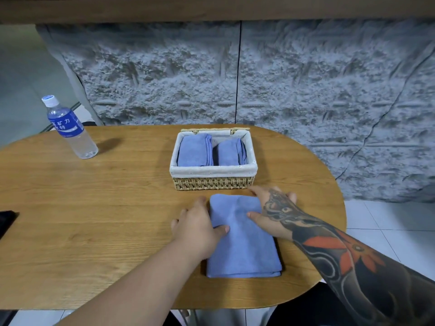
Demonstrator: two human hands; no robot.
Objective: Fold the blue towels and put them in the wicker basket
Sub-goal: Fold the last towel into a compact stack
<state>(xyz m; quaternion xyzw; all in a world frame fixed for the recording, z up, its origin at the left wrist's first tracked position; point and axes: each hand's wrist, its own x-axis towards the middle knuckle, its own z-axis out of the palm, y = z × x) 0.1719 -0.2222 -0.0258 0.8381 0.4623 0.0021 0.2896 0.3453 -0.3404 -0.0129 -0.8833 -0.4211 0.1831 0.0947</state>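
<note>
A folded blue towel (pixel 242 245) lies flat on the wooden table (pixel 94 208), just in front of the wicker basket (pixel 213 182). My left hand (pixel 197 228) grips the towel's left edge, thumb on top and fingers along its side. My right hand (pixel 274 211) holds the towel's far right corner, thumb lying on the cloth. The basket has a white cloth lining and holds two folded blue towels, one on the left (pixel 194 150) and one on the right (pixel 229 152), side by side.
A clear water bottle (pixel 68 128) with a blue label stands at the table's far left. A dark flat object (pixel 6 222) lies at the left edge. A rough grey stone wall rises behind the table. White tiled floor shows at the right.
</note>
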